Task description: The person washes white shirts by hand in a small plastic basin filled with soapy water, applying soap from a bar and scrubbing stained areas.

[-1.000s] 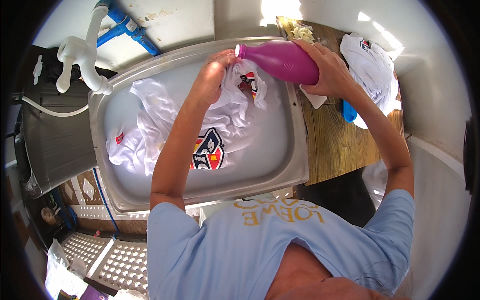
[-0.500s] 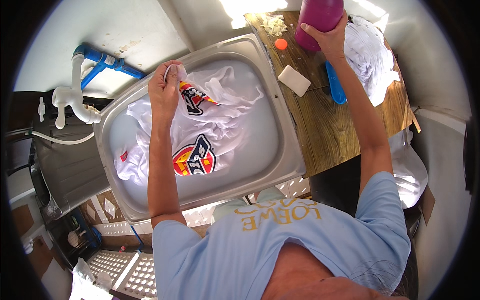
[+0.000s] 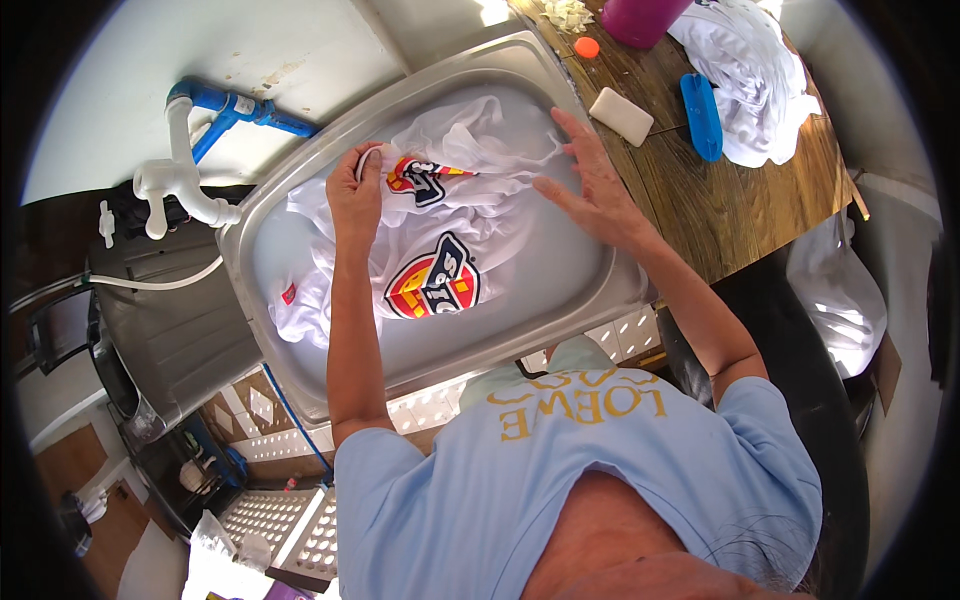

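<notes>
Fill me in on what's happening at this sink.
A person is washing white shirts with printed emblems in a metal sink of cloudy water. The left hand pinches a fold of the cloth, while the right hand lies open and flat on the wet fabric. On the wooden counter beside the sink sit a bar of soap, a blue brush, a pink bottle with its orange cap off, and another white garment.

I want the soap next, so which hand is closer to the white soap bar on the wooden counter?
Right. The right hand lies over the sink's right side, just below the soap bar; the left hand grips the white shirt farther left.
</notes>
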`<state>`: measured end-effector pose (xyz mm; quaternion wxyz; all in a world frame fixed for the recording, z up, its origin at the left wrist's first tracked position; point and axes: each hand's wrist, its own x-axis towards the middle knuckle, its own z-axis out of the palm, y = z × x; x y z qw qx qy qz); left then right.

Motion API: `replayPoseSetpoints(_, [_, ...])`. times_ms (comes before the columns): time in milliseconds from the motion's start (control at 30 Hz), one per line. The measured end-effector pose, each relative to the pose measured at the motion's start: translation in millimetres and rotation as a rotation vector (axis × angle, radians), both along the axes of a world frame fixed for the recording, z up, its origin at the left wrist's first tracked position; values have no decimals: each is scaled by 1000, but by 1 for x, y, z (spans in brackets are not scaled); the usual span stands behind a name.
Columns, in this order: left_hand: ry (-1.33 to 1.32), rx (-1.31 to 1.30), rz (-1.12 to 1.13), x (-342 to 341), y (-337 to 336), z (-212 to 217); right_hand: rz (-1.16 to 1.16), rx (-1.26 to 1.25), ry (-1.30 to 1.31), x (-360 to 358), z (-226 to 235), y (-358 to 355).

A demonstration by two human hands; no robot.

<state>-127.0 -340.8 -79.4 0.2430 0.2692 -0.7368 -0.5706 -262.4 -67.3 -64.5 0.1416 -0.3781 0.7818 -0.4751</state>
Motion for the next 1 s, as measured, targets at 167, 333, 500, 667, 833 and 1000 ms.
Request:
replayPoseSetpoints(167, [63,77,-8,17,-22,30,-77,357,141,30,-63,-61])
replayPoseSetpoints(333, [174,210,19,30,-35,32,52,431,256,34,-38,-108])
replayPoseSetpoints(500, [208,384,8,25,-47,5,95,481,392,23,-55,-139])
replayPoseSetpoints(667, [114,288,-26,23,-55,-53,99,562,293,23,-60,-162])
replayPoseSetpoints(833, [15,377,10,21,-63,-87,115,354,323,11,-58,-143])
replayPoseSetpoints(1000, [78,526,-48,33,-65,-69,-209,-192,-708,-33,-64,-103])
